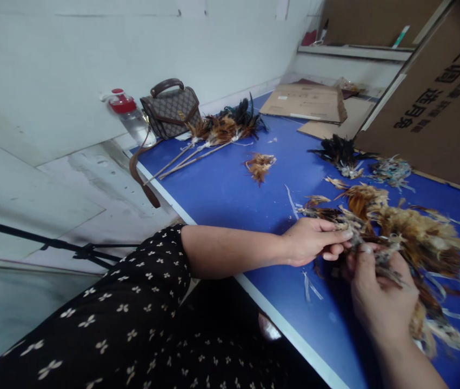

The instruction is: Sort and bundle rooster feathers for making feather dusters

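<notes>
My left hand point(317, 240) pinches some feathers between thumb and fingers above the blue table. Close beside it, my right hand point(384, 286) has its fingers curled round a small bunch of grey-brown feathers point(390, 254). The tips of both hands nearly meet. Behind them lies a large heap of tan and brown feathers point(420, 232), and more brown feathers spread under and to the right of my right hand. Thin pale strips point(311, 286) lie on the table in front of my left hand. The palm side of my right hand is hidden.
Feather dusters on sticks point(225, 129) lie at the back left, beside a brown handbag point(171, 111) and a red-capped bottle point(130, 116). Black feathers point(339, 154), a small brown tuft point(259, 166) and a tangle of strips point(392, 172) lie farther back. A large cardboard box point(432, 108) stands right.
</notes>
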{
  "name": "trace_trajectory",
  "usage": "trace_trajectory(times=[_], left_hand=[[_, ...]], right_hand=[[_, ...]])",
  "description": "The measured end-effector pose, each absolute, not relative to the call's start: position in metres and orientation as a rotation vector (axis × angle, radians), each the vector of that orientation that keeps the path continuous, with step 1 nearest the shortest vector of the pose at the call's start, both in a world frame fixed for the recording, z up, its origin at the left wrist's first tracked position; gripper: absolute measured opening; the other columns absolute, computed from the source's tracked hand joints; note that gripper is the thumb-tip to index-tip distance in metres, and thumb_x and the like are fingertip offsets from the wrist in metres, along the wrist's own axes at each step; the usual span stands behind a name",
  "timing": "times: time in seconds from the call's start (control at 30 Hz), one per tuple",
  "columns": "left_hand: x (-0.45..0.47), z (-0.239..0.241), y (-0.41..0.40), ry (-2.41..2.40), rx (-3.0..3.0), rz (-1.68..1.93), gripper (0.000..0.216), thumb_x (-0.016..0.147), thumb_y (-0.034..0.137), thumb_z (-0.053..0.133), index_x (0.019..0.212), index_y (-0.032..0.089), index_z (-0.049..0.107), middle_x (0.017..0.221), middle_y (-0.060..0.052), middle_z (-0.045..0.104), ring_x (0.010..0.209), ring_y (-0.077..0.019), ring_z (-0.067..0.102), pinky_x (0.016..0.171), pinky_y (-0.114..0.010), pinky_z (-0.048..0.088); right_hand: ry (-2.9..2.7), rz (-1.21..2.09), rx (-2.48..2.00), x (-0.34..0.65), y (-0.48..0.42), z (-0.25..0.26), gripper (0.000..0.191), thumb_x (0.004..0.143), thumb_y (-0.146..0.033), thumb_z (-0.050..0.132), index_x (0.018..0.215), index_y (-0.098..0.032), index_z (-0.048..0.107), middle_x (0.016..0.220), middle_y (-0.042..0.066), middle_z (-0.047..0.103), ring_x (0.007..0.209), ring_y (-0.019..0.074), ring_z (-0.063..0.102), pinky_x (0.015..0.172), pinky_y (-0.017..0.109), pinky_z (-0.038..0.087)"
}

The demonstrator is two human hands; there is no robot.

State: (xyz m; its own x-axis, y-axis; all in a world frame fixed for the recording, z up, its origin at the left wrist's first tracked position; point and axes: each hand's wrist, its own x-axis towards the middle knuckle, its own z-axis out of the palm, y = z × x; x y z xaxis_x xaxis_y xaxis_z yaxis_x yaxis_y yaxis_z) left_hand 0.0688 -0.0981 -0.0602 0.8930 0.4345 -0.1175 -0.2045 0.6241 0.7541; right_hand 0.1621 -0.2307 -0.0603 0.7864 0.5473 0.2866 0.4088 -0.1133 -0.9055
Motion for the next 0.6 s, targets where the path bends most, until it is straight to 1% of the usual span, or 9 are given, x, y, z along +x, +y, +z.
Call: trace_trajectory(times=[0.1, 0.27, 0.4, 0.5, 0.53, 0.6], left_hand=[[0.069, -0.062, -0.099, 0.291, 0.830, 0.392, 0.064, 0.067, 0.059, 0.114, 0.087, 0.012, 0.077, 0.081, 0.001, 0.066, 0.064, -0.0062, 0.050, 0.057, -0.030, 0.029], [0.070, -0.063, -0.099, 0.314, 0.887, 0.403, 0.056, 0.081, 0.058, 0.107, 0.096, 0.011, 0.081, 0.067, 0.005, 0.059, 0.061, -0.0076, 0.049, 0.059, -0.029, 0.029], [0.067, -0.057, -0.099, 0.350, 0.897, 0.371, 0.056, 0.083, 0.059, 0.106, 0.089, 0.012, 0.076, 0.067, 0.005, 0.058, 0.061, -0.0069, 0.048, 0.059, -0.028, 0.029], [0.062, -0.054, -0.100, 0.311, 0.902, 0.427, 0.053, 0.084, 0.053, 0.106, 0.080, 0.013, 0.071, 0.066, 0.005, 0.058, 0.061, -0.0063, 0.048, 0.058, -0.027, 0.030], [0.061, -0.053, -0.100, 0.294, 0.899, 0.448, 0.051, 0.085, 0.051, 0.106, 0.080, 0.013, 0.071, 0.066, 0.005, 0.058, 0.061, -0.0062, 0.048, 0.058, -0.026, 0.030], [0.059, -0.052, -0.099, 0.269, 0.896, 0.447, 0.045, 0.089, 0.046, 0.103, 0.086, 0.012, 0.075, 0.066, 0.004, 0.059, 0.059, -0.0059, 0.048, 0.057, -0.025, 0.031]], right_hand=[[-0.811, 0.112, -1.786, 0.167, -0.231, -0.070, 0.082, 0.092, -0.104, 0.071, 0.103, -0.023, 0.072, 0.075, 0.004, 0.072, 0.056, 0.0181, 0.063, 0.053, 0.032, 0.055], [-0.865, 0.094, -1.808, 0.172, -0.232, -0.075, 0.084, 0.093, -0.105, 0.070, 0.104, -0.022, 0.074, 0.078, 0.005, 0.074, 0.059, 0.0188, 0.067, 0.056, 0.032, 0.059], [-0.893, 0.119, -1.759, 0.170, -0.231, -0.074, 0.078, 0.095, -0.100, 0.073, 0.105, -0.023, 0.073, 0.077, 0.002, 0.072, 0.059, 0.0176, 0.065, 0.056, 0.031, 0.058], [-0.913, 0.166, -1.729, 0.168, -0.230, -0.075, 0.071, 0.100, -0.095, 0.070, 0.103, -0.024, 0.069, 0.076, 0.000, 0.070, 0.061, 0.0173, 0.064, 0.058, 0.031, 0.058], [-0.918, 0.182, -1.733, 0.167, -0.230, -0.077, 0.068, 0.102, -0.093, 0.068, 0.103, -0.024, 0.068, 0.077, 0.000, 0.070, 0.062, 0.0173, 0.064, 0.059, 0.031, 0.058], [-0.932, 0.218, -1.745, 0.167, -0.230, -0.080, 0.063, 0.105, -0.088, 0.066, 0.104, -0.025, 0.067, 0.078, -0.001, 0.069, 0.063, 0.0171, 0.062, 0.060, 0.030, 0.057]])
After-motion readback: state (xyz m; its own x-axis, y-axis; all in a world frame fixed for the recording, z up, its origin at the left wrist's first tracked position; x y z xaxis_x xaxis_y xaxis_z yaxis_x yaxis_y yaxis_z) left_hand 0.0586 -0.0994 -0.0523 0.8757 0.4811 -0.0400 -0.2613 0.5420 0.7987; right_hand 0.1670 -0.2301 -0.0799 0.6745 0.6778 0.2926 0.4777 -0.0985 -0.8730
